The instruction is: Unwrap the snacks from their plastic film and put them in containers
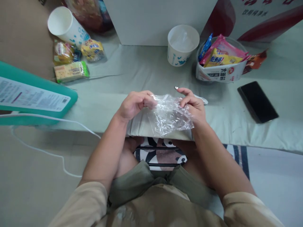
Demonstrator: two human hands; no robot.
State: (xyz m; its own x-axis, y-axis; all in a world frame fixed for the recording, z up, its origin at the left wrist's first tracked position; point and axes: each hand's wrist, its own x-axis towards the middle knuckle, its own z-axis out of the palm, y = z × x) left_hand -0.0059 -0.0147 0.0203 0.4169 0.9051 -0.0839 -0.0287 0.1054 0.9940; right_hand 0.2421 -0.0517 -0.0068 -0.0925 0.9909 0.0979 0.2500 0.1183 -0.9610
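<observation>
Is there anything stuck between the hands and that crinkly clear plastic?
Nothing visible. The left hand pinches one top corner of the clear plastic wrap and the right hand pinches the other, fingers directly on it. The paper cup, snack tub and phone sit farther back on the mat, apart from the hands.

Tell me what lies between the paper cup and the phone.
In the head view, a tub stuffed with snack packets sits between the paper cup and the phone.
</observation>
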